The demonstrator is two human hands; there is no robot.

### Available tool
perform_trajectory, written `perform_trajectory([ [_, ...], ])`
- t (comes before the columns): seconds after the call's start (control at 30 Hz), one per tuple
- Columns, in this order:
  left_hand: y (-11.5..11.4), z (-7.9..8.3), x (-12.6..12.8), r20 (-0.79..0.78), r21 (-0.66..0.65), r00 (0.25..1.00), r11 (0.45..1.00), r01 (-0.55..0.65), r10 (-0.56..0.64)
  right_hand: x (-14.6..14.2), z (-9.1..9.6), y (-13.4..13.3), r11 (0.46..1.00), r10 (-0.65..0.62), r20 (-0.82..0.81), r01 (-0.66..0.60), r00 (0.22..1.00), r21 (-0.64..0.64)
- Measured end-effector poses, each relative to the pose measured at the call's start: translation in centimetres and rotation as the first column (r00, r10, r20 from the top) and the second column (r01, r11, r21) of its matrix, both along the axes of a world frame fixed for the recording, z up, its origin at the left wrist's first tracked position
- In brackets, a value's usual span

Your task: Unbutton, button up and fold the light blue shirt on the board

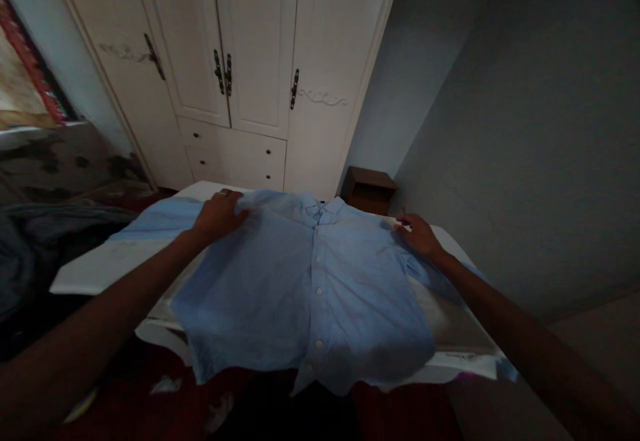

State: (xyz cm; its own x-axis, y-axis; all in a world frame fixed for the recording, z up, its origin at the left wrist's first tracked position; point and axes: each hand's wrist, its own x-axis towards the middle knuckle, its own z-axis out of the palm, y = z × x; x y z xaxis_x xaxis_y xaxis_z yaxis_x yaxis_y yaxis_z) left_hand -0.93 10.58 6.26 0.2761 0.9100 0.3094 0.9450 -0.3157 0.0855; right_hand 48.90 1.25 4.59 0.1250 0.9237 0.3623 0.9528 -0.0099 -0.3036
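Observation:
A light blue button-up shirt [300,287] lies face up on a white padded board [95,264], collar away from me and hem hanging over the near edge. My left hand [220,214] is closed on the shirt's left shoulder, fingers curled into the cloth. My right hand [419,234] rests on the right shoulder seam, fingers pinching the fabric there. The left sleeve [155,221] stretches out flat to the left. The right sleeve drops over the board's edge under my forearm.
A cream wardrobe [240,74] with drawers stands straight ahead. A small brown bedside cabinet [370,191] sits beside it against the grey wall. Dark clothes [30,247] are heaped at the left. Dark red floor lies below the board.

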Motion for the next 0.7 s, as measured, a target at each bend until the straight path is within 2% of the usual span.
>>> perform_trajectory([
  [0.07, -1.9, -0.6, 2.1, -0.015, 0.012, 0.982, 0.982, 0.190, -0.190, -2.4, 0.2, -0.2, 0.991, 0.130, 0.009, -0.130, 0.991, 0.039],
  [0.13, -4.0, -1.4, 4.1, -0.033, -0.034, 0.932, 0.933, 0.359, -0.360, -5.4, 0.3, -0.7, 0.957, 0.287, 0.040, -0.289, 0.957, 0.040],
  [0.23, -6.8, -2.9, 6.4, -0.041, -0.183, 0.880, 0.869, 0.459, -0.474, -10.2, -0.1, -1.3, 0.882, 0.471, 0.074, -0.470, 0.879, -0.040],
  [0.33, -8.5, -4.5, 7.5, -0.047, -0.274, 0.861, 0.836, 0.476, -0.506, -14.5, -1.3, -1.3, 0.828, 0.557, 0.088, -0.543, 0.826, -0.141],
  [0.47, -9.3, -5.6, 7.6, -0.052, -0.241, 0.872, 0.854, 0.462, -0.486, -18.0, -3.0, -0.3, 0.772, 0.608, 0.077, -0.566, 0.790, -0.289],
  [0.57, -9.5, -5.6, 7.5, -0.052, -0.252, 0.871, 0.850, 0.462, -0.489, -18.7, -3.7, 0.2, 0.735, 0.631, 0.071, -0.565, 0.773, -0.375],
  [0.7, -9.6, -5.4, 7.6, -0.061, -0.277, 0.865, 0.841, 0.464, -0.498, -18.0, -4.1, -0.2, 0.696, 0.673, 0.055, -0.606, 0.738, -0.386],
])
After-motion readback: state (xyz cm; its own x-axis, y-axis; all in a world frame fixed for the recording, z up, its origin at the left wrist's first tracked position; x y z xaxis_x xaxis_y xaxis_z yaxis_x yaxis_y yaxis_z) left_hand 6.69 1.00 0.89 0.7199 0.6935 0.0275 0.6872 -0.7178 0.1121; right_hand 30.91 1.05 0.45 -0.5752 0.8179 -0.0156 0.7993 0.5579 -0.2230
